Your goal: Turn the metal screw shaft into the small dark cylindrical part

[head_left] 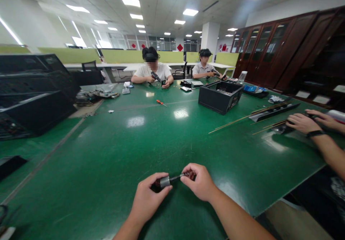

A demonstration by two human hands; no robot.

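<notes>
My left hand [147,197] grips a small dark tool handle with a silver collar [164,181], held just above the green table [107,153]. A thin metal shaft [178,177] sticks out of the collar toward the right. My right hand [198,181] pinches the far end of that shaft with its fingertips. Both hands are close together near the table's front edge.
A black open case [219,96] stands mid-table at the right, and black equipment [35,92] is stacked at the left. A red screwdriver [161,103] lies farther back. A co-worker's hands [304,122] rest by thin rods [242,118] at right; two people sit across.
</notes>
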